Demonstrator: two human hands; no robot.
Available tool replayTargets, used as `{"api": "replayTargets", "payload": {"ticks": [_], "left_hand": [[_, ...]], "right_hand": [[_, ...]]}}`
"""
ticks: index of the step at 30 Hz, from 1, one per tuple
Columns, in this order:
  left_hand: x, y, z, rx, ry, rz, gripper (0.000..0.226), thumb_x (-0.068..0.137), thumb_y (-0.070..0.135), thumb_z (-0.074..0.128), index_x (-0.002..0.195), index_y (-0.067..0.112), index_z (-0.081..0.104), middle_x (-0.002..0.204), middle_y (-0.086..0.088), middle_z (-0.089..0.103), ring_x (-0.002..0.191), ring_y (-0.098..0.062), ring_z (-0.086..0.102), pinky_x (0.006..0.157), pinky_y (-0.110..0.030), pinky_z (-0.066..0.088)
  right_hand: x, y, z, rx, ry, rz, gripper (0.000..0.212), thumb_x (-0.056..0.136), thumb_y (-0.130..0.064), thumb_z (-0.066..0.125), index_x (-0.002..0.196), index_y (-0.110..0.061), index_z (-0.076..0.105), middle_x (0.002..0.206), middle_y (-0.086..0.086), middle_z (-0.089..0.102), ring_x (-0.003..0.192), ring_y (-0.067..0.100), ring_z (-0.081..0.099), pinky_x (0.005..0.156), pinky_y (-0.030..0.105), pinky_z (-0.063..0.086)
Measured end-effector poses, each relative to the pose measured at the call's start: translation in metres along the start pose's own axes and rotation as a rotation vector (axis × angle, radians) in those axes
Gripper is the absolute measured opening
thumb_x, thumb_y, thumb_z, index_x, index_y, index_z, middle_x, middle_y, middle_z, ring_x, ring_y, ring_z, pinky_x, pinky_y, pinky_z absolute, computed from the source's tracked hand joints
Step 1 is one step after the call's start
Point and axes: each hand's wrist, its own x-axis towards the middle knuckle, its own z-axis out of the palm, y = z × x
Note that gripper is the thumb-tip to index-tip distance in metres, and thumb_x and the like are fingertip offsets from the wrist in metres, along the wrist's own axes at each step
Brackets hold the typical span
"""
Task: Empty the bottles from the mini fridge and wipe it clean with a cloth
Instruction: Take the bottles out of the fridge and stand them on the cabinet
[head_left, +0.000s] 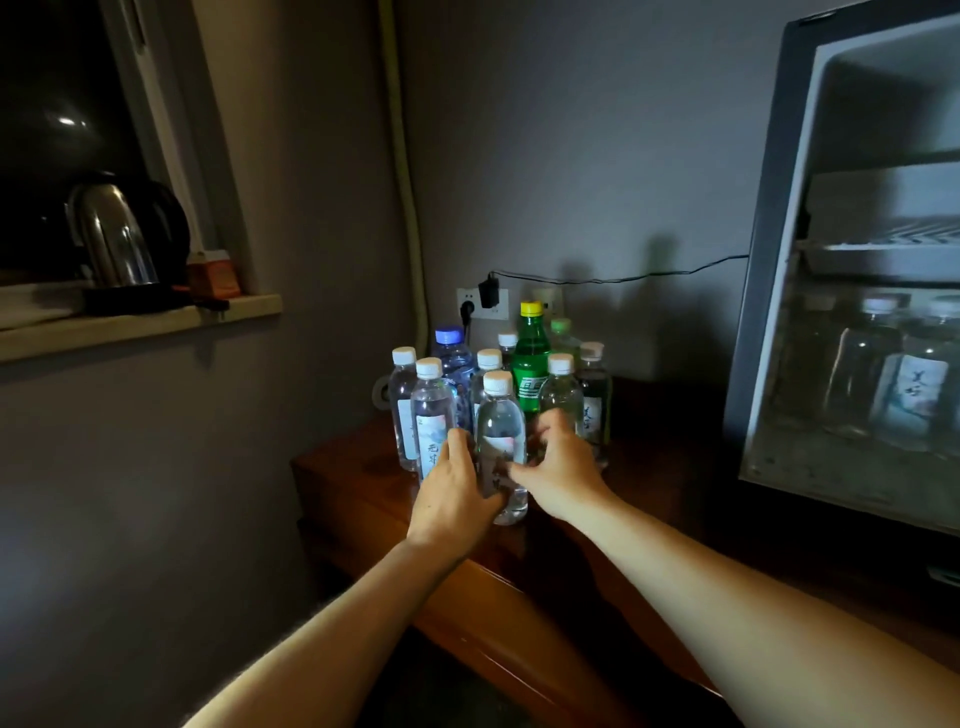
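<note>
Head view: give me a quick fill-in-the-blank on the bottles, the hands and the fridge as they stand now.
1. The green bottle has a ____ cap.
2. The left hand and right hand flank the front clear bottle, which has a ____ cap.
3. The mini fridge stands open with bottles on its ____ shelf.
4. The kettle sits on the ____.

Missing: yellow; white; bottom; windowsill

water bottles (432, 415) with Chinese-character labels, blurred, unreadable

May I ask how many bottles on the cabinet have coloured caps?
3: blue-capped bottle back left, yellow-capped bottle mid-back, green-capped bottle right of it; more may be hidden.
</note>
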Motion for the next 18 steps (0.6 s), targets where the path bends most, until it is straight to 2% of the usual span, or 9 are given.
{"api": "replayTargets", "payload": {"ticks": [1,3,7,9,11,14,16,18], "left_hand": [[0.002,-0.001,0.0,0.025,0.02,0.008,0.049,0.079,0.029,0.072,0.108,0.02,0.034,0.108,-0.001,0.055,0.089,-0.025,0.062,0.072,-0.04,0.051],[0.005,-0.004,0.001,0.112,0.055,0.05,0.046,0.082,0.028,0.07,0.112,0.017,0.036,0.109,-0.002,0.052,0.087,-0.027,0.061,0.069,-0.039,0.05],[0.011,-0.008,0.001,0.257,0.062,0.091,0.041,0.084,0.02,0.062,0.117,0.021,0.037,0.106,-0.001,0.047,0.09,-0.025,0.059,0.064,-0.035,0.048],[0.01,-0.006,0.002,0.286,0.041,0.09,0.04,0.084,0.017,0.059,0.118,0.024,0.038,0.107,0.0,0.047,0.094,-0.023,0.058,0.065,-0.035,0.05],[0.01,-0.004,0.002,0.3,0.021,0.089,0.037,0.086,0.018,0.057,0.119,0.023,0.041,0.11,0.001,0.047,0.096,-0.023,0.058,0.065,-0.035,0.05],[0.008,0.0,0.001,0.315,-0.001,0.094,0.035,0.088,0.022,0.054,0.122,0.023,0.046,0.115,0.001,0.049,0.1,-0.022,0.059,0.065,-0.032,0.048],[0.007,0.004,0.0,0.331,-0.009,0.114,0.035,0.089,0.024,0.053,0.123,0.023,0.047,0.116,0.002,0.05,0.101,-0.021,0.059,0.066,-0.032,0.048],[0.006,0.01,-0.001,0.33,-0.007,0.144,0.034,0.09,0.026,0.052,0.123,0.022,0.047,0.114,0.001,0.051,0.1,-0.022,0.059,0.066,-0.031,0.046]], "right_hand": [[-0.001,-0.001,0.001,-0.043,-0.002,-0.043,0.035,0.077,-0.014,0.074,0.103,-0.017,0.05,0.101,-0.001,0.059,0.089,0.016,0.058,0.067,0.023,0.044],[-0.003,-0.001,0.0,-0.14,-0.045,-0.163,0.026,0.083,-0.009,0.067,0.105,-0.018,0.054,0.107,-0.001,0.057,0.096,0.016,0.057,0.077,0.024,0.047],[-0.005,0.004,0.002,-0.29,-0.225,-0.339,0.033,0.091,-0.006,0.053,0.122,-0.017,0.056,0.127,0.0,0.047,0.11,0.018,0.054,0.089,0.024,0.045],[-0.004,0.006,0.003,-0.34,-0.283,-0.342,0.039,0.092,-0.007,0.051,0.129,-0.019,0.054,0.143,-0.002,0.039,0.116,0.021,0.055,0.09,0.032,0.049],[-0.003,0.004,0.003,-0.358,-0.35,-0.301,0.05,0.093,-0.009,0.049,0.139,-0.027,0.048,0.157,-0.009,0.023,0.122,0.022,0.053,0.09,0.034,0.051],[-0.004,0.001,0.0,-0.401,-0.471,-0.264,0.064,0.091,-0.011,0.049,0.149,-0.033,0.033,0.162,-0.016,0.004,0.127,0.021,0.051,0.089,0.034,0.052],[-0.005,0.0,-0.006,-0.421,-0.509,-0.24,0.067,0.089,-0.013,0.051,0.15,-0.033,0.032,0.162,-0.011,0.009,0.133,0.023,0.044,0.099,0.037,0.047],[-0.006,0.001,-0.017,-0.393,-0.485,-0.234,0.057,0.088,-0.017,0.055,0.143,-0.027,0.044,0.152,0.0,0.032,0.132,0.025,0.044,0.104,0.038,0.043]]}}
